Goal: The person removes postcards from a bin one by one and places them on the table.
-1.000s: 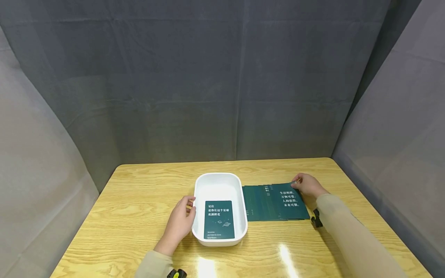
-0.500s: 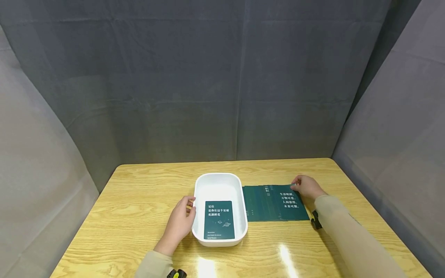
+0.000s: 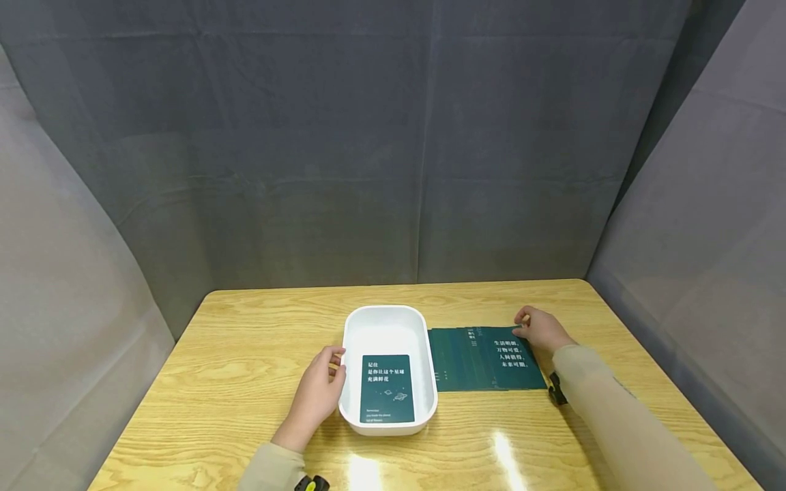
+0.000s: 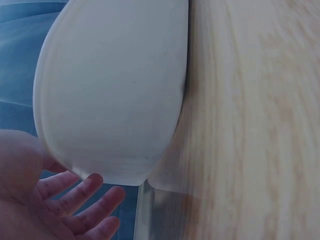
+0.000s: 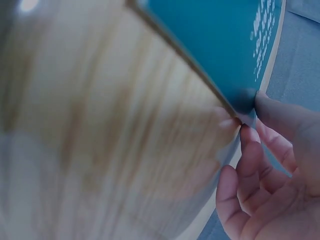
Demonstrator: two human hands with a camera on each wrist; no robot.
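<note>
A white tray [image 3: 383, 310] stands mid-table with one dark green card [image 3: 386, 387] lying flat inside. My left hand [image 3: 319, 392] rests against the tray's left wall, fingers relaxed; the left wrist view shows those fingers [image 4: 85, 195] loose beside the tray wall [image 4: 115, 85]. To the right of the tray lies a fanned row of green cards [image 3: 467, 358]. My right hand [image 3: 537, 329] is at the far right corner of the top card [image 3: 510, 351]. In the right wrist view its thumb and fingers [image 5: 250, 150] pinch that card's corner [image 5: 215, 45], which is lifted slightly off the wood.
The wooden table [image 3: 245, 354] is ringed by grey cloth walls at the back and both sides. A small black strap piece [image 3: 556, 390] sits by my right wrist, near the cards' front right corner.
My right hand has edged slightly left at the top card's corner. The left hand, tray and card inside have not moved.
</note>
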